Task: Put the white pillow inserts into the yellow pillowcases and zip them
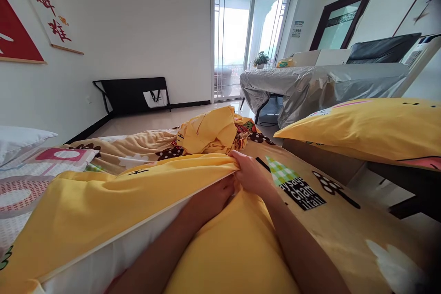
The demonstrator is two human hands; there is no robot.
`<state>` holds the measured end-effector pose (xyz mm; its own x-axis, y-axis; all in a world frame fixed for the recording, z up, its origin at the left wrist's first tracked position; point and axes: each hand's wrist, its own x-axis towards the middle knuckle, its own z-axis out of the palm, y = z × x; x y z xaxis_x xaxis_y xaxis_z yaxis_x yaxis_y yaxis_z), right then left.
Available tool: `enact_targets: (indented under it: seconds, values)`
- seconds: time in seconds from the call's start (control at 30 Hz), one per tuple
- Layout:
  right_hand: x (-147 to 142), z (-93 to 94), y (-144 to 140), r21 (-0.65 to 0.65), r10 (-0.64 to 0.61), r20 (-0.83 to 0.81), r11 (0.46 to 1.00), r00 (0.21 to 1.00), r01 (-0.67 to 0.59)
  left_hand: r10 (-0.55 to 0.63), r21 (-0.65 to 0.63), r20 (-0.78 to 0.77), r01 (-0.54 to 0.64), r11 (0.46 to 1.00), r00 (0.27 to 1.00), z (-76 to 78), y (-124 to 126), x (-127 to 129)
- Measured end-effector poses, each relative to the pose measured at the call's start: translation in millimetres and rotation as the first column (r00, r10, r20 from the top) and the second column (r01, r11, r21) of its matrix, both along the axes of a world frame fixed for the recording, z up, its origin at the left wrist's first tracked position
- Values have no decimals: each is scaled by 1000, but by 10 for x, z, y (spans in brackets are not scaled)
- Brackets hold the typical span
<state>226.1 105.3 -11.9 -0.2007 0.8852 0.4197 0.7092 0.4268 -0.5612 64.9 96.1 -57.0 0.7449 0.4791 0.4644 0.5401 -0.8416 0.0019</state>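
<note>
Left hand: the person's left hand [218,193] lies beneath the raised yellow edge, palm side hidden; I cannot tell whether its fingers are spread or closed.
Right hand: the person's right hand [250,172] is just beside the left, its fingers pinching the far end of the yellow cloth.
Yellow pillowcase: the yellow pillowcase [138,197] stretches from the lower left corner up to the right hand, over the left forearm; more yellow cloth bulges between the forearms.
White fabric: white fabric [89,268] shows under the light seam; whether pillow or lining, I cannot tell.
Bed: a beige printed blanket [330,229] spreads beneath, bearing a dark lettered block and a green checked triangle.
Left side: a pink, white and grey printed cloth [20,193], with a white pillow [24,140] behind it.
Right side: a plump yellow pillow [365,131] rests above a brown surface.
Beyond the hands: a crumpled yellow cloth [210,133], touching a red patterned cloth [243,133].
Bench: the plastic-draped bench [303,82] stands at right, a potted plant [261,59] near its far edge.
Far wall: a white bag [155,98] before a black panel [127,94]; sliding glass doors [230,32] to the right.
</note>
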Motion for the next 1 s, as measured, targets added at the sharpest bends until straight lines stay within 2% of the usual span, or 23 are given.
enact_targets:
  seconds: [0.13, 0.3, 0.5, 0.6, 0.8, 1.0]
  values:
    - [-2, -39, 38, 4, 66, -106, 998, 992, -66, 3, -29, -22, -4, 1000, 1000, -4, 21, 8]
    - [4, -103, 110, 9, 120, -140, 993, 983, -120, -45, 7, -48, 45, 999, 998, -41, 67, 17]
    - [-15, -126, 146, 9, 203, -191, 979, 960, -205, 62, 23, -79, -60, 998, 995, -60, 46, 36]
    - [0, -131, 172, -10, 206, -200, 977, 958, -213, 84, 20, -88, -82, 996, 993, -40, 29, 50]
    - [49, -81, 163, -60, 134, -104, 988, 986, -141, 123, 20, -71, -122, 992, 990, -56, 56, 74]
    - [-22, -15, 25, -49, -99, 102, 993, 990, 104, 99, 59, -59, -96, 994, 993, -71, 62, 58]
